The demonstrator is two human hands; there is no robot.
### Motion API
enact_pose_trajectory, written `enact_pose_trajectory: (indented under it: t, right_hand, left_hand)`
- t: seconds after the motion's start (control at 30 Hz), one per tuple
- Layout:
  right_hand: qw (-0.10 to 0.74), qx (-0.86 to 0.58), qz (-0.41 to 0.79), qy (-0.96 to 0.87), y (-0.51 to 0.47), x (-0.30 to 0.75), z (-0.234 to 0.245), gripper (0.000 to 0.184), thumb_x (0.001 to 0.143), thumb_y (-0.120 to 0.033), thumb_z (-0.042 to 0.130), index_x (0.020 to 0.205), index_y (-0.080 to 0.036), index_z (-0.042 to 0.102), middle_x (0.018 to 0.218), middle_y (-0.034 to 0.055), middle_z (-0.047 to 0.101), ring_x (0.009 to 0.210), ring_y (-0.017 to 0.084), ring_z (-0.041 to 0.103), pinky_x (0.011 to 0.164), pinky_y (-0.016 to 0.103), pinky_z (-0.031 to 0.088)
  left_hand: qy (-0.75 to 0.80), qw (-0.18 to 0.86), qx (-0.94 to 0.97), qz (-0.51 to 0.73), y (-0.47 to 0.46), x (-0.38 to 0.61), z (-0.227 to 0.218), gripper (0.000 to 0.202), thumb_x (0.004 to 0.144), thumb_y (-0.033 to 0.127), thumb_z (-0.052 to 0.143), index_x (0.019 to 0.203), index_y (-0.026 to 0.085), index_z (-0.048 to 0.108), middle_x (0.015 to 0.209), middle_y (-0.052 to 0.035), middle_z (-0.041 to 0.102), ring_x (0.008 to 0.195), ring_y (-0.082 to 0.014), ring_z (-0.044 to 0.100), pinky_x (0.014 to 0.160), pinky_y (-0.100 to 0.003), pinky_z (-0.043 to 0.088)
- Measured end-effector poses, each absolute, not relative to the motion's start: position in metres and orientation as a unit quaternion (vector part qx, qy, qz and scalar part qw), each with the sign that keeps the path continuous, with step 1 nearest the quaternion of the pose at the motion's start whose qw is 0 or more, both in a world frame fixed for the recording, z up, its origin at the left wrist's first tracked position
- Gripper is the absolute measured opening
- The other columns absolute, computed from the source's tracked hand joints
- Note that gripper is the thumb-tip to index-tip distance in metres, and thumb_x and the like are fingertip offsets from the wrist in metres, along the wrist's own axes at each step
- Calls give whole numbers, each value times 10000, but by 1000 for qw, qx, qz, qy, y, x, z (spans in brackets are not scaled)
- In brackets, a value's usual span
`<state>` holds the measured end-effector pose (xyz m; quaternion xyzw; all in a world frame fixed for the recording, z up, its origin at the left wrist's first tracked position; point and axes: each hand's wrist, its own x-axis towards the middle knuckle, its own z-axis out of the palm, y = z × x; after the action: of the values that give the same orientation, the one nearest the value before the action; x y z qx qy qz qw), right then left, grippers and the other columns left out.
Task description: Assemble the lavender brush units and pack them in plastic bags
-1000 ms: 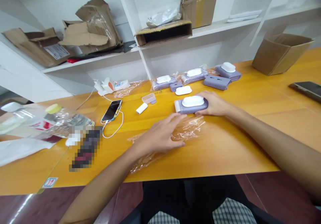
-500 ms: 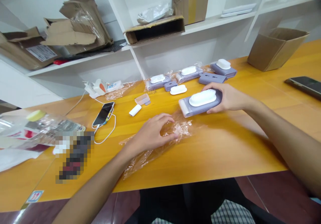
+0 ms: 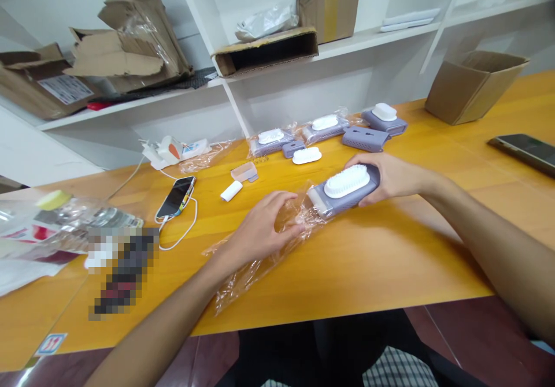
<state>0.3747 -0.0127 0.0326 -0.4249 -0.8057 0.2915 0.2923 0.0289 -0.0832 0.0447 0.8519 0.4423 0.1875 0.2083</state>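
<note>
A right hand (image 3: 390, 176) grips a purple case (image 3: 347, 203) topped by a white brush (image 3: 347, 181) — by one end, seemingly leaving the other free at a clear bag's (image 3: 237, 286) edge — while the left hand (image 3: 260, 225), thumb and fingers parted, touches that bag.

Cardboard boxes (image 3: 347, 10) on white shelves (image 3: 373, 41)

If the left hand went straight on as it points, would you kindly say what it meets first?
The left hand would probably first meet crinkled clear plastic wrapping, then the white-topped purple oblong device; depth is unclear.
</note>
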Motion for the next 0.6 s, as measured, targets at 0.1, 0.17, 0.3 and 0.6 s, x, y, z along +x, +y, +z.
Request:
enact_pose_trajectory:
  t: [0.1, 0.17, 0.3, 0.6]
  right_hand:
    - [277, -410, 294, -818, -16, 368, 30, 680, 486, -386, 978, 1113, -271, 739, 1043, 23, 762, 871, 264, 708, 730, 363, 576]
    - [278, -401, 304, -818, -19, 362, 28, 677, 486, -383, 981, 1110, -270, 742, 1052, 27, 766, 877, 265, 710, 738, 359, 570]
    - [271, -391, 296, -828, -21, 351, 22, 666, 508, -417, 983, 1110, -265, 741, 1069, 38, 764, 922, 277, 706, 790, 372, 556]
    - [246, -349, 315, -848, -22, 350, 27, 698, 645, -531, 916, 1242, -232, 712, 1213, 72, 740, 1103, 308, 687, 947, 416, 540]
  left_hand:
    - [440, 210, 850, 198, -84, 30, 44, 473, 946, 525, 672, 1346, 291, 576, 1418, -84, 630, 1295, -321, 599, 1144, -516, 454]
    - [445, 211, 848, 197, -84, 31, 44, 437, 951, 519, 665, 1314, 287, 597, 1407, -83, 640, 1290, -324, 603, 1134, -524, 457]
    - [441, 211, 851, 190, -82, 32, 42, 351, 947, 452, 684, 1249, 280, 635, 1320, -68, 692, 1218, -301, 643, 1075, -509, 485]
    - [419, 209, 849, 245, -80, 32, 40, 36, 931, 246, 702, 923, 222, 727, 1035, -29, 766, 966, -204, 717, 925, -401, 539]
